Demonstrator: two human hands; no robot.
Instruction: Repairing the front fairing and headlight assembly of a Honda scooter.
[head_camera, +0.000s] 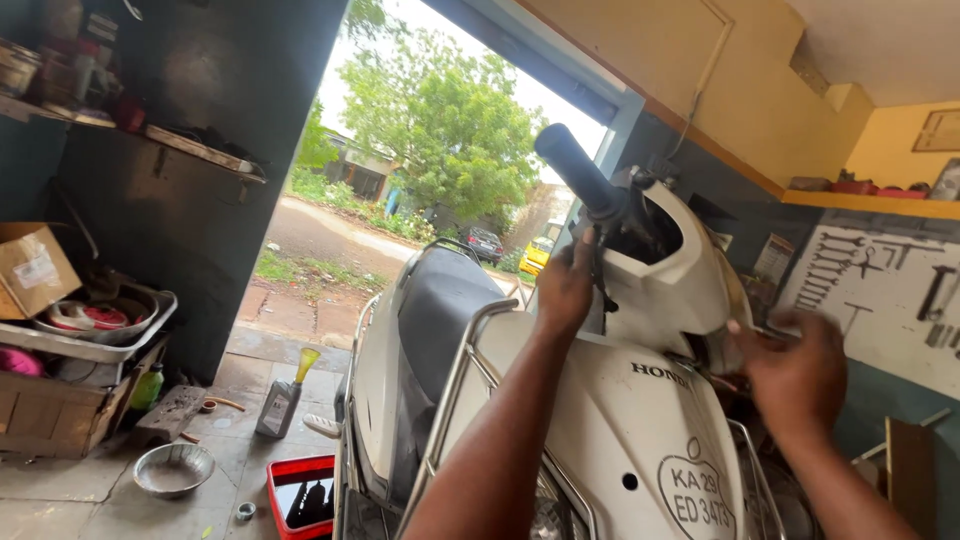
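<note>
One white scooter (610, 420) stands in front of you, nose toward you, filling the middle of the workshop. Your two hands are on its front end. Your left hand (566, 285) is closed around the steering column just below the one black handlebar grip (578, 170). Your right hand (795, 370) hovers at the headlight cowl (700, 290) with fingers loosely curled; it is blurred, so you cannot tell whether it grips anything. On the floor to your left: one steel bowl (173, 468), one red tray (303, 492), one grey oil bottle (280, 402) with a yellow funnel (306, 362) in its neck.
</note>
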